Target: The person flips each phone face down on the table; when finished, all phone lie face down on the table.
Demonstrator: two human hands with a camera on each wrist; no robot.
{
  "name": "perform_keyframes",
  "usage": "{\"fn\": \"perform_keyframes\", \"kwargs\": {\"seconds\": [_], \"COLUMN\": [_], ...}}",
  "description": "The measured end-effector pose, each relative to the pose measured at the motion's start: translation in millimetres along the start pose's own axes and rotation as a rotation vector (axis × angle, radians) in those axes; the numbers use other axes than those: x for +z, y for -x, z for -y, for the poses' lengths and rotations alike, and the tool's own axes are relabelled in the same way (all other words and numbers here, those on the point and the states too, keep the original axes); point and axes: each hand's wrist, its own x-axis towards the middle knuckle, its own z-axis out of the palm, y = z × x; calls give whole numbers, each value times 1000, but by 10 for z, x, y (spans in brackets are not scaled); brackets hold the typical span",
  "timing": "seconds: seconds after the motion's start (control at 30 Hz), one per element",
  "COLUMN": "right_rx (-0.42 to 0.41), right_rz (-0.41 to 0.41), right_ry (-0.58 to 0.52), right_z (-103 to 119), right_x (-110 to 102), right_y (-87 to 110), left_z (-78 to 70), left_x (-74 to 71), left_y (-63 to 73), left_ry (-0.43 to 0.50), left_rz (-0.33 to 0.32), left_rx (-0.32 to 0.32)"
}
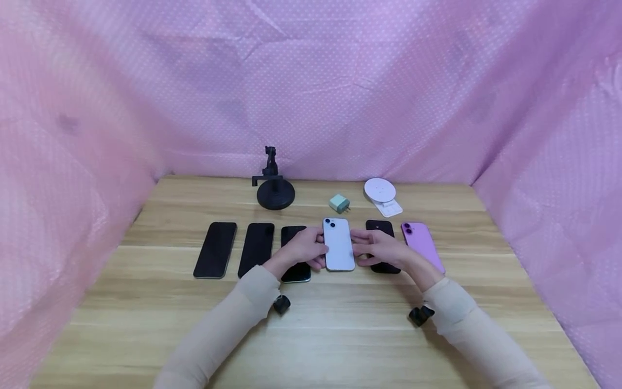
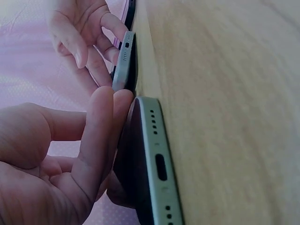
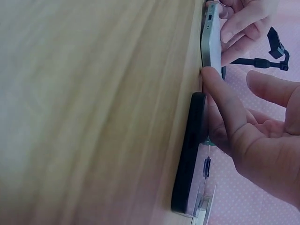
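Note:
A white phone (image 1: 338, 246) lies back up on the table between my two hands, its two camera lenses at the far left corner. My left hand (image 1: 303, 248) has its fingertips at the phone's left edge and reaches over a dark phone (image 1: 295, 273). From the other side, extended fingers of my right hand (image 1: 381, 247) touch or nearly touch the right edge. Below that hand lies a black phone (image 1: 387, 268). In the right wrist view the white phone (image 3: 214, 44) rests flat, a fingertip of the right hand (image 3: 253, 126) at its near corner.
Two more dark phones (image 1: 215, 250) lie to the left, screen up. A purple phone (image 1: 424, 246) is at the right end of the row. Behind stand a black phone stand (image 1: 275, 192), a green charger plug (image 1: 339, 203) and a white round disc (image 1: 380, 189) on a card.

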Motion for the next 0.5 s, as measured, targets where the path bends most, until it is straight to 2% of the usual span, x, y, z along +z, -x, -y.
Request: {"fn": "perform_keyframes", "kwargs": {"seconds": [0.2,0.33,0.5], "right_rx": [13,8,32], "right_rz": [1,10,-10], "right_ry": [-9,-16,-4], "right_z": [20,35,29], "right_x": [8,21,17], "right_y": [-9,-33,-9], "left_z": [-5,-9,11], "left_x": [12,28,95], "left_y": [14,-3,-20], "left_ry": [-33,-107,-141], "left_rz": [-46,-81,-81], "left_rx": [-17,-37,-18]}}
